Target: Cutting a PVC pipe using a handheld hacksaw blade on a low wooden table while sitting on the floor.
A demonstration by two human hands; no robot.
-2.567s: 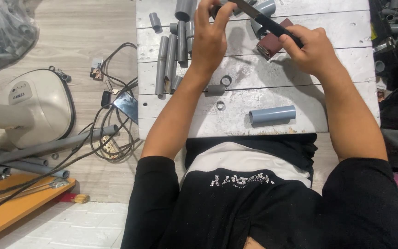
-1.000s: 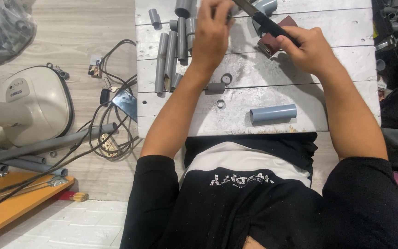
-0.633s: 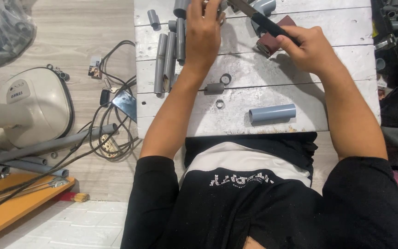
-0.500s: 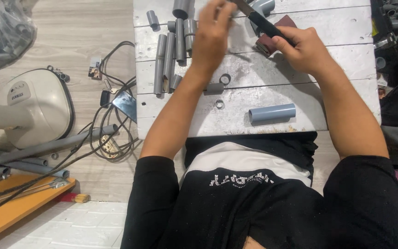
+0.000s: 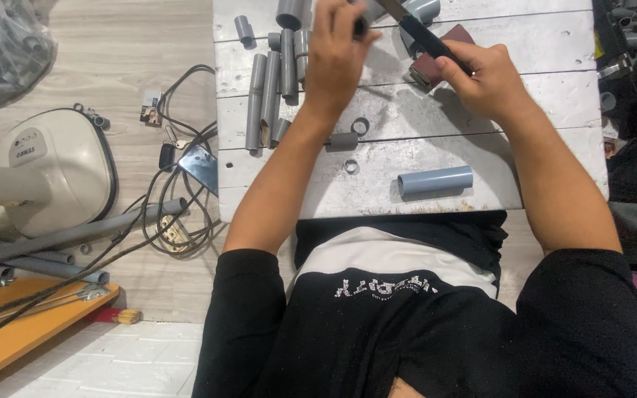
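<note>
My left hand (image 5: pixel 340 55) is closed around a small dark piece at the far edge of the white plank table (image 5: pixel 540 96); the piece is mostly hidden by my fingers. My right hand (image 5: pixel 484 77) grips the black handle of a long tool (image 5: pixel 422 37), whose far end runs toward my left hand and out of view. A reddish-brown block (image 5: pixel 433 66) lies just under the tool, beside my right hand. Several grey pipe pieces (image 5: pixel 270 88) lie left of my left forearm.
A short blue-grey pipe (image 5: pixel 435 180) lies near the table's front edge, with a grey stub (image 5: pixel 343 140) and two small rings by my left forearm. On the floor at left are a white appliance (image 5: pixel 46 169), tangled cables (image 5: pixel 178 206), long grey pipes (image 5: pixel 75 236) and an orange board (image 5: pixel 31 332).
My left hand has shifted slightly along the far table edge, back and forth, while the right hand kept the tool in nearly the same place.
</note>
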